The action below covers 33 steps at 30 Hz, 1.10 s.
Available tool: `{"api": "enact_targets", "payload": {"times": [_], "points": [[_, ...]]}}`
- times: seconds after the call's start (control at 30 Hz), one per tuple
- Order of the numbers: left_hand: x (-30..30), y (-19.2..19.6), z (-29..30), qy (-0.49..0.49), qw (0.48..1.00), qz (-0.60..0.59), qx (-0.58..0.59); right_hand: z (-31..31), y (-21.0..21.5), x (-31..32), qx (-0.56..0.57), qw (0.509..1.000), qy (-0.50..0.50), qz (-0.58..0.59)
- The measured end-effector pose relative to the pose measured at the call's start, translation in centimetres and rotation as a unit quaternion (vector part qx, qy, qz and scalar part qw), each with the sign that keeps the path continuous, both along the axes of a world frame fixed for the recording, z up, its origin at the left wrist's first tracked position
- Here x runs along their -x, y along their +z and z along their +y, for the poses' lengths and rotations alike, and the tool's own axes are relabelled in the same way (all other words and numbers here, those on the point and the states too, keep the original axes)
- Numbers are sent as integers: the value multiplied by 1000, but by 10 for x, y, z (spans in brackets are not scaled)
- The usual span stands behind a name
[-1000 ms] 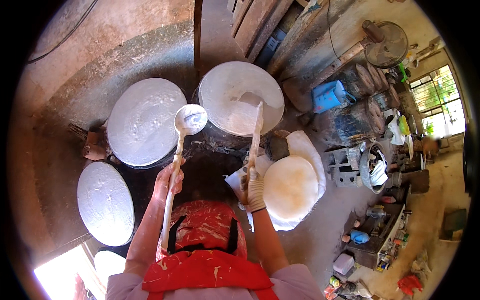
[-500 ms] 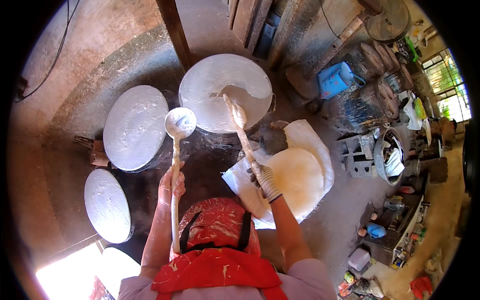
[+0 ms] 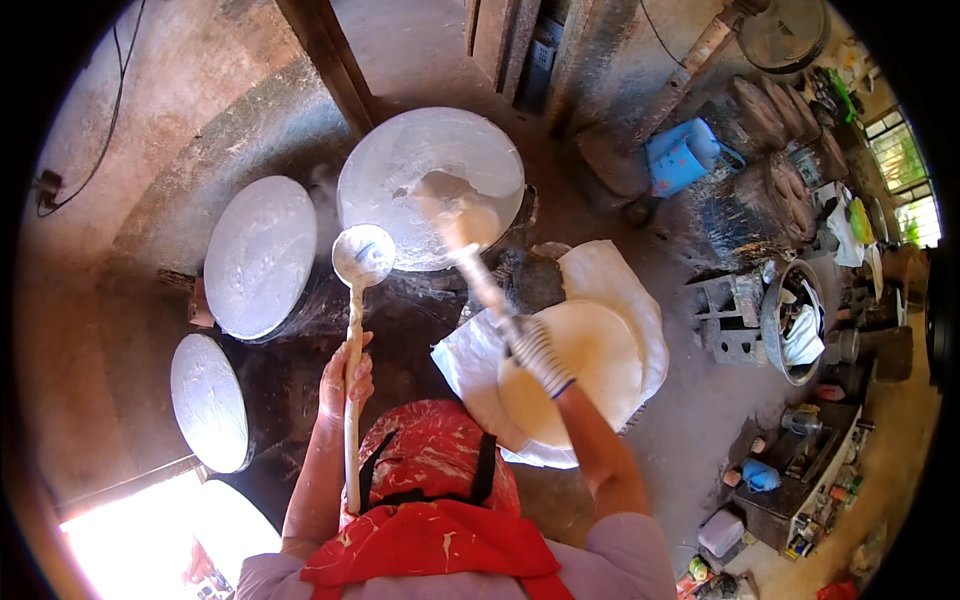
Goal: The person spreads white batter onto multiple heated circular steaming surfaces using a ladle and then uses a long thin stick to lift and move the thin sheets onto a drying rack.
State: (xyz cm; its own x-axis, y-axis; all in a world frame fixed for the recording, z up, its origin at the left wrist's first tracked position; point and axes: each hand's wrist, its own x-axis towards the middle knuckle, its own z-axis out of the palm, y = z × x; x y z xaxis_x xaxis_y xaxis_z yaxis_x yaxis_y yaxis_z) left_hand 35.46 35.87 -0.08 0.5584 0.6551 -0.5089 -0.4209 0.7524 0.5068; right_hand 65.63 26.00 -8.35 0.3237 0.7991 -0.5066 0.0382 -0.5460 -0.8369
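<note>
Left hand (image 3: 345, 382) was clamped on the upright ladle (image 3: 362, 256). Gloved right hand (image 3: 540, 352) gripped the flat stick (image 3: 470, 255), its tip on the rear steaming cloth (image 3: 400, 170). Judged: sheet-lifting stage; steady sliding required.

Stove: I see a dark soot-blackened stove (image 3: 300, 370); three white round steaming surfaces (image 3: 432, 185) sit on it
Floor: I see a blue container (image 3: 682, 155) on the bare floor (image 3: 690, 440)

A rustic open-air cooking workshop: round cloth-covered steamers (image 3: 432, 185) sit on a soot-blackened clay stove (image 3: 300, 380) at eleven o'clock, with bare earth floor (image 3: 690, 440), and stacked pots (image 3: 790, 320) and clutter at three o'clock.
</note>
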Motion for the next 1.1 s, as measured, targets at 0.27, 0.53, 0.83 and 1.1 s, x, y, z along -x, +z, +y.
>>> {"api": "enact_targets", "payload": {"times": [0.27,0.53,0.83,1.1], "points": [[-4,1,-6,23,1000,-1,-8,-9,-17,-53,79,994,65,-39],[-1,-4,-11,35,999,-5,-1,33,-10,-108,70,995,31,-56],[-5,-9,-14,30,999,-21,33,-9,-14,-82,61,995,75,-31],[-2,-3,-18,38,999,-10,22,19,-10,-133,132,991,31,11]]}}
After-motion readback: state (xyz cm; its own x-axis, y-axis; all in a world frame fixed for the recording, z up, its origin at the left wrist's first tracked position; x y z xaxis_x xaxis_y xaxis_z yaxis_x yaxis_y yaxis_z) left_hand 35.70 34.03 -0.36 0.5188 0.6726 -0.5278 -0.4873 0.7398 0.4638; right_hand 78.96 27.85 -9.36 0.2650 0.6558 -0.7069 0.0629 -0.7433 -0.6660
